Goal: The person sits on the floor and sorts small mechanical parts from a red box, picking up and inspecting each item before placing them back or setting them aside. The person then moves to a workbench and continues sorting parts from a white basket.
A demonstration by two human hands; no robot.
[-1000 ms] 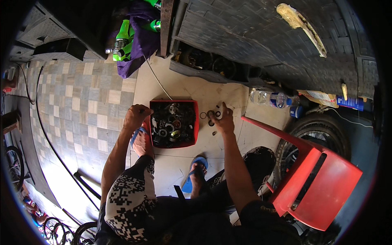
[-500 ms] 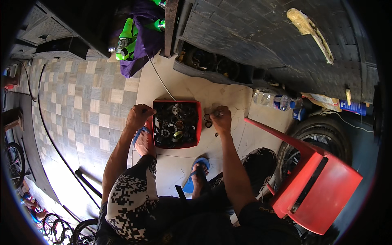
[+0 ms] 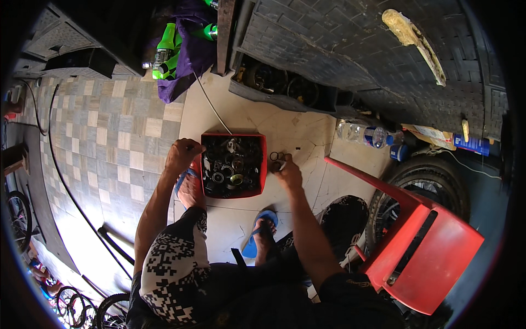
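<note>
A red box [image 3: 261,164] full of small dark metal and black parts, rings among them, sits on the tiled floor between my hands. My left hand [image 3: 181,158] is at its left rim, the fingers curled closed; what they hold, if anything, is too small to make out. To the right of the box, my right hand [image 3: 289,174] is low over the floor with fingertips pinched together at some small rings. One thin ring [image 3: 274,156] lies just beyond those fingertips. The hand partly hides a darker ring beside it.
A red plastic chair [image 3: 438,257] lies at the right by stacked wheels [image 3: 433,181]. Clear plastic bottles [image 3: 359,133] line the far right. A black tray [image 3: 274,96] of parts is behind the box. Green bottles [image 3: 164,52] rest on purple cloth [image 3: 189,60]. A small dark piece [image 3: 298,148] lies on the floor.
My right hand has moved down and slightly left, onto the rings on the floor. A small dark piece shows on the floor where that hand was. My left hand has stayed at the box rim.
</note>
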